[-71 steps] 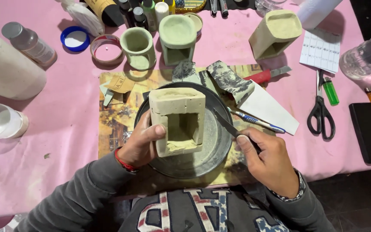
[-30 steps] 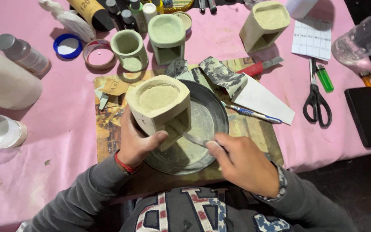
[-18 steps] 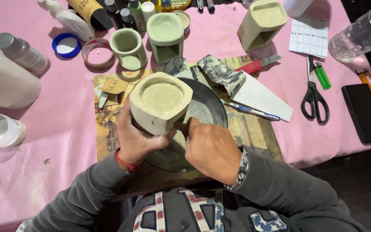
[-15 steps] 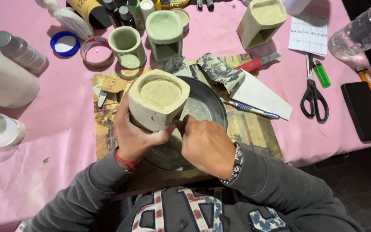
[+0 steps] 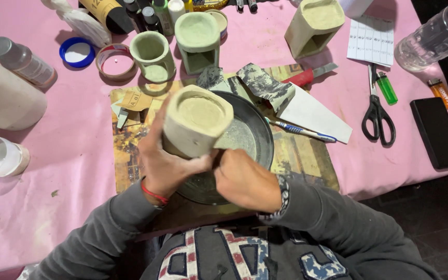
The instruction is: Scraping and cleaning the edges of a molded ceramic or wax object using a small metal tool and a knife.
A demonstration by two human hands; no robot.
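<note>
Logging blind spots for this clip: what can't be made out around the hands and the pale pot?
Head view only:
- Right hand: its fingertips, and any tool in them, are tucked behind the pale pot.
- Pot's lower side: covered by the left hand.
- Dark pan: near half hidden by both hands.
- Bottles: cut off by the top edge.

A pale beige, square-sided clay vessel [image 5: 198, 122] with rounded corners and a shallow sunken top is held tilted above the round dark metal pan [image 5: 252, 140], dusted grey.
</note>
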